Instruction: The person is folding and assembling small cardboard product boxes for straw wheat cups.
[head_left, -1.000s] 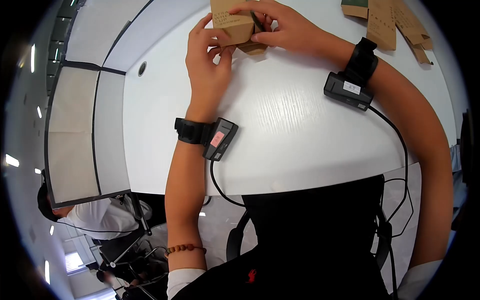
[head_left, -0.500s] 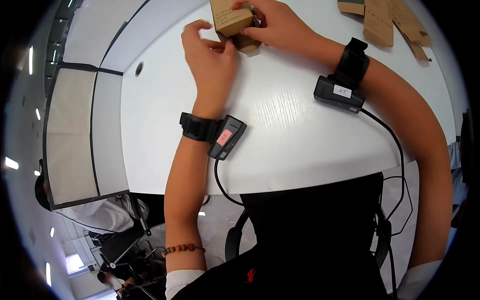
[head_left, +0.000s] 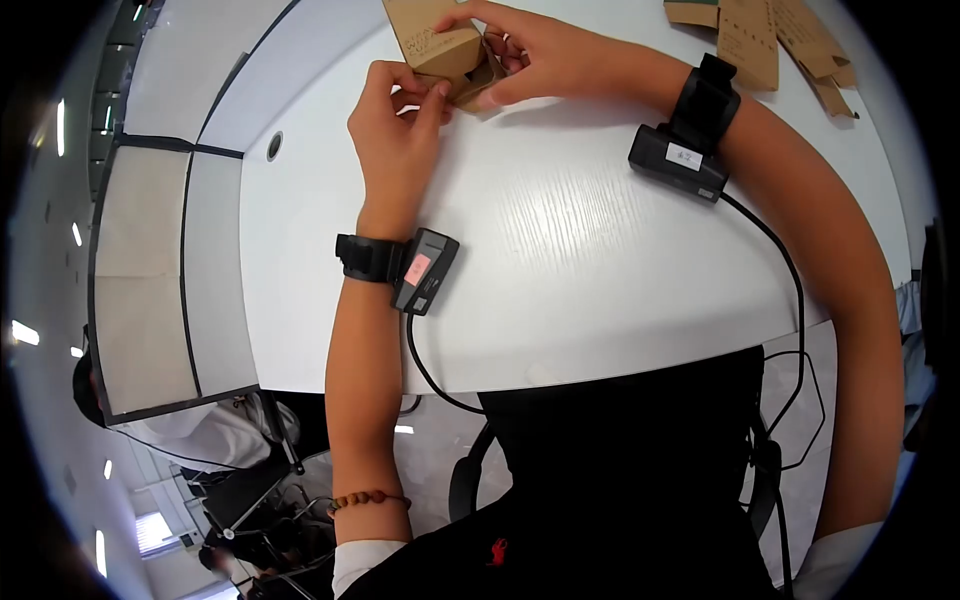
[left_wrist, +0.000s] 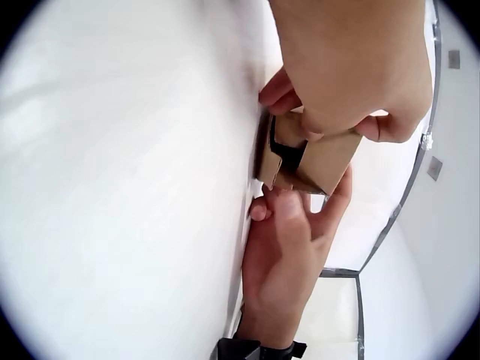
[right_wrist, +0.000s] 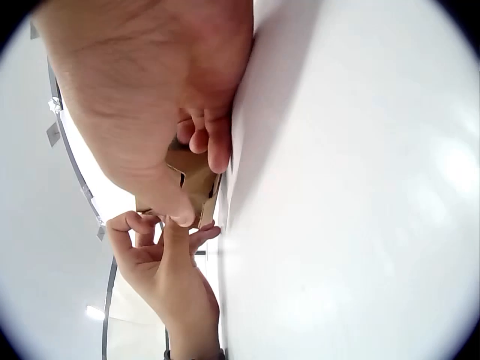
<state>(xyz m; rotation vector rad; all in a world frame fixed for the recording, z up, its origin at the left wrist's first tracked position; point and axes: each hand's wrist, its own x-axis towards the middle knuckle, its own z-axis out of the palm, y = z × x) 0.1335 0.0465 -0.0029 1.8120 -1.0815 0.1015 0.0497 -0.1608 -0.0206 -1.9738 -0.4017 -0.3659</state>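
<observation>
A brown cardboard box point(head_left: 437, 45) with printed lettering is held at the far side of the table, its near end partly open with a dark gap inside. My left hand point(head_left: 390, 135) pinches the flap at that end between thumb and fingertips. From the right, my right hand point(head_left: 560, 55) grips the box, its index finger over the top and its thumb low by the open end. In the left wrist view the box point(left_wrist: 330, 159) lies between both hands, close over the tabletop. The right wrist view shows the right thumb beside the flap point(right_wrist: 196, 180).
Brown cardboard packaging pieces point(head_left: 748, 45) lie at the far right of the white table point(head_left: 600, 280). A low partition point(head_left: 145, 280) borders the left side, near a round cable hole point(head_left: 274, 147). Cables hang from both wrist cameras. Beyond the partition sits a person point(head_left: 190, 430).
The box has shifted left and turned slightly. My left fingers came off its left side and now pinch the end flap. My right thumb has moved down toward the open end.
</observation>
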